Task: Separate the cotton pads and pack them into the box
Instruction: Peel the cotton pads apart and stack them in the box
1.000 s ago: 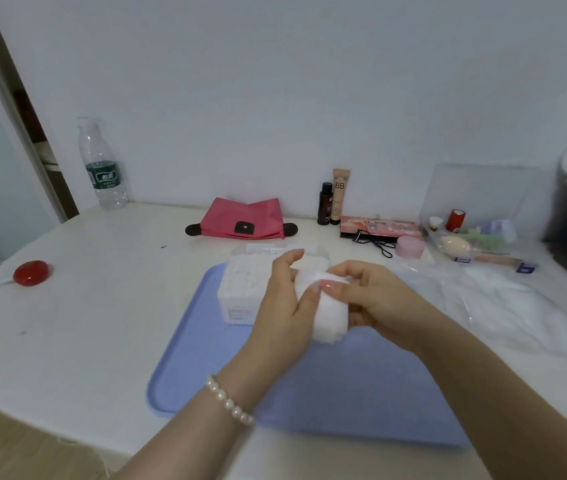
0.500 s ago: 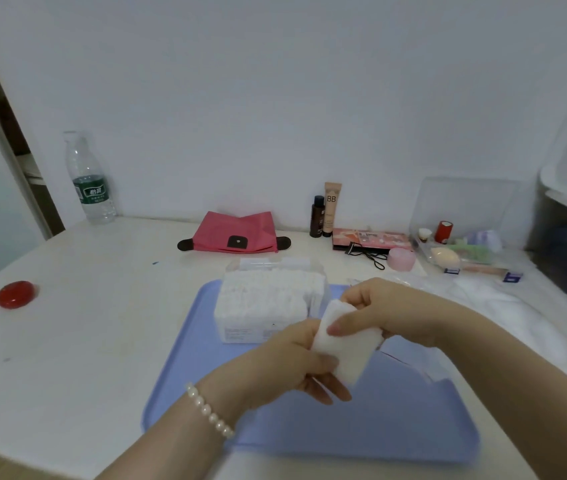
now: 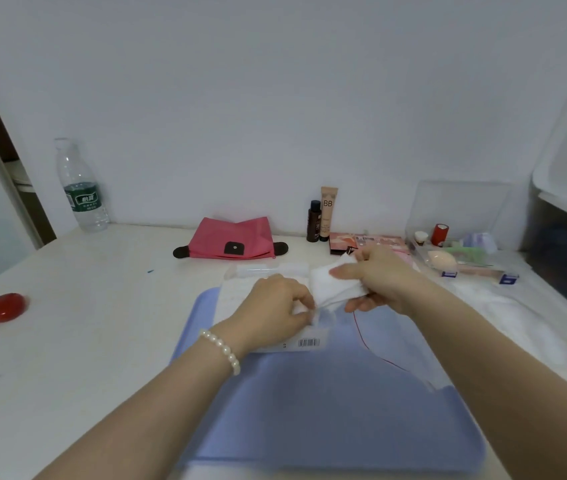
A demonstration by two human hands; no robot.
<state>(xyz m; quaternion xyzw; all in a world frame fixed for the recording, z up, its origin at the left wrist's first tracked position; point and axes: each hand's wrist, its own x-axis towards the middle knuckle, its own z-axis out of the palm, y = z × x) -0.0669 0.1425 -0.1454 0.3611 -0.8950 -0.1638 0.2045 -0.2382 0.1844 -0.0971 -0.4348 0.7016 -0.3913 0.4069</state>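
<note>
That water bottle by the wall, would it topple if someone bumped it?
Probably yes. The water bottle stands tall and narrow, and its clear body looks nearly empty, so it is likely light. Once down, its round shape would probably let it roll.

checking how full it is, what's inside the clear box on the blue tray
White cotton pads fill the box at its left side. The left hand covers the rest, so how full it is cannot be seen.

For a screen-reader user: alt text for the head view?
Over a blue tray, the right hand grips a stack of white cotton pads while the left hand pinches its edge above the pad-filled box. Cosmetics line the wall.
</note>
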